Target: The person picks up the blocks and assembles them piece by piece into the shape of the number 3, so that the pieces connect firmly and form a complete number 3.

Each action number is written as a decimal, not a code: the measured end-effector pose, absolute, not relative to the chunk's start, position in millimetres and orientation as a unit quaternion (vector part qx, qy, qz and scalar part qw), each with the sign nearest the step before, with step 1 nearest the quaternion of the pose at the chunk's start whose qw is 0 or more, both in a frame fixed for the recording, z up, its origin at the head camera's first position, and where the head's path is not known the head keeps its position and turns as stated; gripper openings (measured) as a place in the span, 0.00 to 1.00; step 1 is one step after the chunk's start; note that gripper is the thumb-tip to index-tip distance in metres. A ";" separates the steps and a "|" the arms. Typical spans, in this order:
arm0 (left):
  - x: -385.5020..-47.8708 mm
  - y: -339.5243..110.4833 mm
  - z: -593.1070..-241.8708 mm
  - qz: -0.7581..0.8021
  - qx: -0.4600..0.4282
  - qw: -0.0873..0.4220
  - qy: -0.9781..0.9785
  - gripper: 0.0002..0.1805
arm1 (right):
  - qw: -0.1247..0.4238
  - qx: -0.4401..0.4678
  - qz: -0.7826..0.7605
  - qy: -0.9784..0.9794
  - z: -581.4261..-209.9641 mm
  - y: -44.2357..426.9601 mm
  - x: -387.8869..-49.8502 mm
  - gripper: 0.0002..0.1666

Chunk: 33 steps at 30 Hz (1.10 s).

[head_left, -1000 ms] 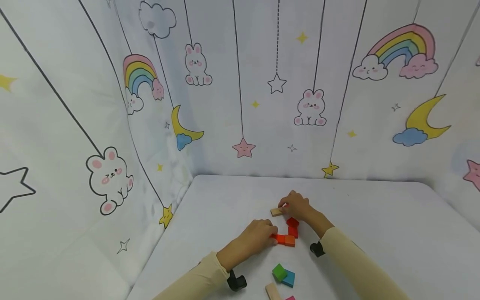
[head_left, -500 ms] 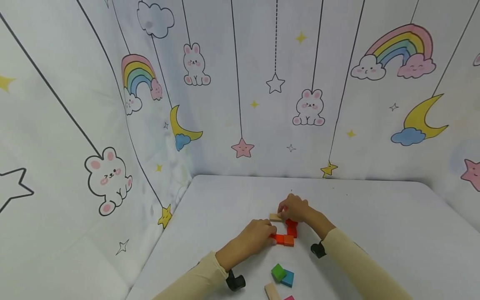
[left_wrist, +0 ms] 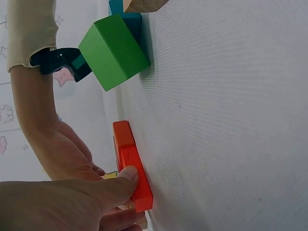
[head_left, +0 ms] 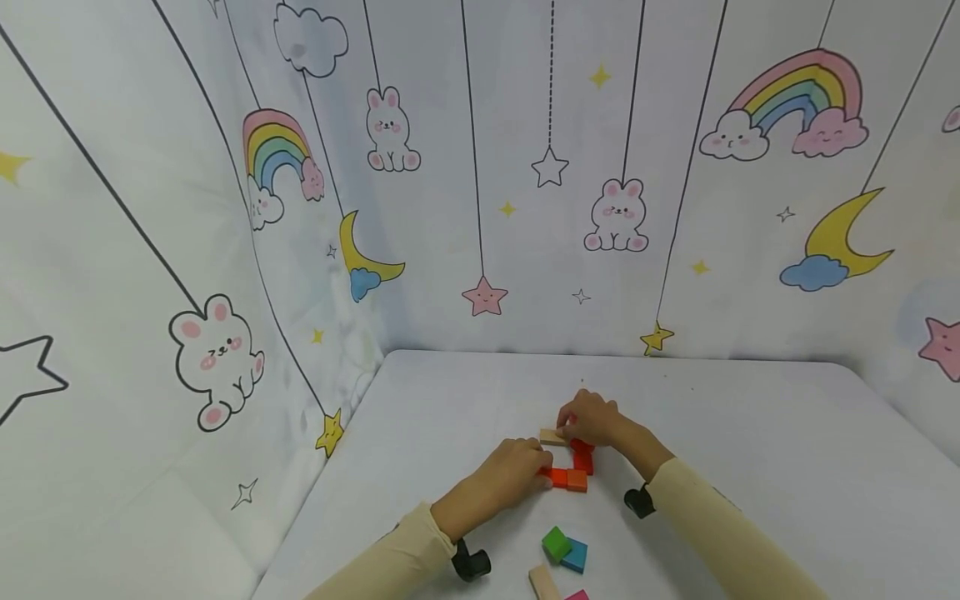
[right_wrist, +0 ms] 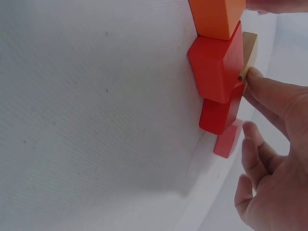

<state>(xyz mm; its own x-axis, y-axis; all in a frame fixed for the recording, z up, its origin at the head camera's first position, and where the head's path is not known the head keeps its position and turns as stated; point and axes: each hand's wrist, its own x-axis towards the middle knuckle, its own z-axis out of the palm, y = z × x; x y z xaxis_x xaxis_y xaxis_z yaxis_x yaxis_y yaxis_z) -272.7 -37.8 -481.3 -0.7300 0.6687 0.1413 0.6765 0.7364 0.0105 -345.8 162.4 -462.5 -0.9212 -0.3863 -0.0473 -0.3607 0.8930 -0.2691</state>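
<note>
Bright, even head view, soft faint shadows on the white table point(head_left: 780, 442), dimmer, greyer wrist views.

Both hands point(head_left: 507, 473) point(head_left: 591, 419) forward, right one farther out

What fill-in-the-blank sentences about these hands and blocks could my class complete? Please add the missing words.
1. The block nearest the green block is coloured ____.
2. In the left wrist view, the left hand rests its ____ on the camera-facing side of the orange-red block.
3. The right hand touches a slim block of unpainted ____.

Missing words: blue; thumb; wood.
</note>
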 end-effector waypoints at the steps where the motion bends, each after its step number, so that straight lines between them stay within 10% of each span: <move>1: -272.5 -37.9 -481.3 -0.032 -0.362 0.064 -0.929 0.08 | 0.051 -0.192 -0.128 0.972 -462.7 162.5 -345.9 0.04; 26: -269.1 -38.4 -478.2 -0.042 -0.361 0.053 -0.930 0.09 | -0.016 -0.114 -0.131 0.985 -460.8 173.4 -352.0 0.12; 33: -269.5 -38.1 -478.0 -0.042 -0.361 0.056 -0.930 0.09 | 0.047 -0.041 -0.145 0.987 -467.6 179.8 -364.3 0.15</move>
